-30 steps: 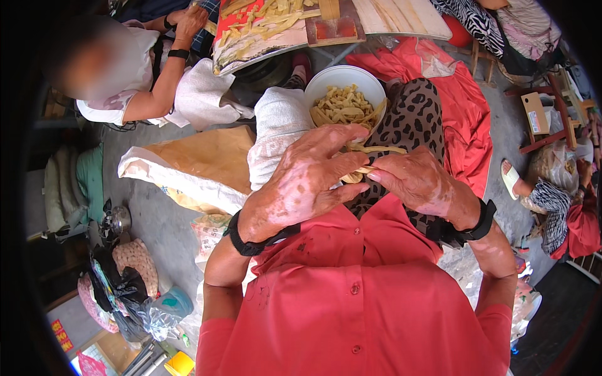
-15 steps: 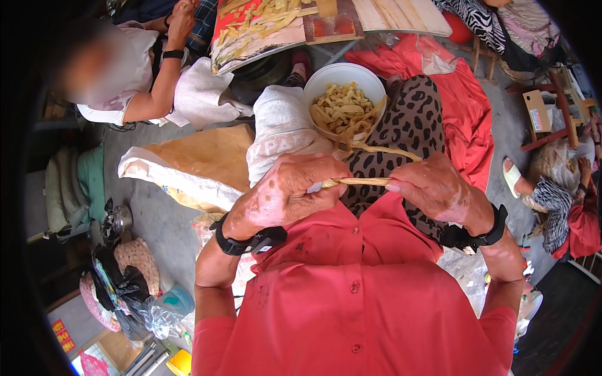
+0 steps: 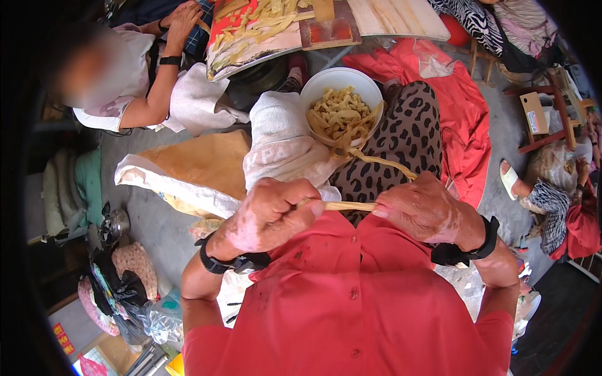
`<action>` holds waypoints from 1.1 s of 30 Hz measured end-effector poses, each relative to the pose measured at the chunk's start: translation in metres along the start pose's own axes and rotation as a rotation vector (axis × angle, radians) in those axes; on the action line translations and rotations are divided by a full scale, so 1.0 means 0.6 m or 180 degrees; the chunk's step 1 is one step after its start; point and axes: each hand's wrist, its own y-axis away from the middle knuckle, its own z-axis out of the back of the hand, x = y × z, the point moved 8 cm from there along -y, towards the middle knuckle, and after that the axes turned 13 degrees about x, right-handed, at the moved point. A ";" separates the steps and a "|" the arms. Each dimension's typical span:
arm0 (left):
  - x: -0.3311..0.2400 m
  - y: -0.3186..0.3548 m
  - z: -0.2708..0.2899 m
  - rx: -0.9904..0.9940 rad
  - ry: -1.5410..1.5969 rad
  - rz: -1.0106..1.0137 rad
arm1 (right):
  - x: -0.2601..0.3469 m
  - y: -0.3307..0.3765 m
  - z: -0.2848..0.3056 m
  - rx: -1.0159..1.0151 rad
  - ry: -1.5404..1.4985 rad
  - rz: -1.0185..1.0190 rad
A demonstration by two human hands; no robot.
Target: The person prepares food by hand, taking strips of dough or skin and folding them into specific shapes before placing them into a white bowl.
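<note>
Evidently, both hands (image 3: 276, 216) hold a yellowish strip (image 3: 349, 205) taut.

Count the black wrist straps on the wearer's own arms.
2: the left wrist strap, behind the left hand; the right wrist strap, behind the right hand. No others show on those arms, though their undersides are hidden.
</note>
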 end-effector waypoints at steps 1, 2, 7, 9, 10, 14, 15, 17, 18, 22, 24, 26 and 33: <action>0.004 0.002 0.017 -0.0131 -0.0014 0.0022 | -0.003 -0.013 -0.002 0.0079 0.0153 0.0023; 0.008 -0.001 0.037 -0.0317 -0.0209 0.0033 | -0.012 -0.029 0.000 0.0157 0.0307 0.0043; 0.045 -0.033 0.134 -0.0834 -0.0455 0.0380 | -0.100 -0.098 0.029 0.0097 0.0376 -0.0390; 0.077 -0.056 0.168 -0.0990 -0.0155 0.0352 | -0.131 -0.122 0.052 0.0017 0.0380 -0.0371; 0.092 -0.069 0.179 -0.1011 -0.0200 0.0456 | -0.135 -0.135 0.060 0.0022 0.0768 -0.0227; 0.136 -0.135 0.215 -0.1018 -0.0040 0.0409 | -0.221 -0.157 0.089 -0.0103 0.0713 -0.0297; 0.150 -0.151 0.225 -0.1008 -0.0036 0.0339 | -0.242 -0.162 0.095 -0.0170 0.0616 -0.0303; 0.174 -0.179 0.241 -0.0993 -0.0017 0.0210 | -0.272 -0.171 0.106 -0.0246 0.0604 -0.0332; 0.185 -0.191 0.244 -0.0985 0.0230 0.0157 | -0.284 -0.176 0.112 -0.0259 0.0693 -0.0352; 0.214 -0.228 0.270 -0.0997 0.0180 0.0231 | -0.336 -0.191 0.125 0.0004 0.0336 -0.0886; 0.230 -0.250 0.282 -0.1005 0.0173 0.0061 | -0.355 -0.197 0.134 -0.0038 0.0390 -0.0829; 0.241 -0.265 0.291 -0.1004 0.0240 0.0037 | -0.382 -0.198 0.138 -0.0119 0.0369 -0.0879; 0.261 -0.298 0.314 -0.1083 -0.0061 0.0159 | -0.451 -0.198 0.141 -0.0178 0.0097 -0.1034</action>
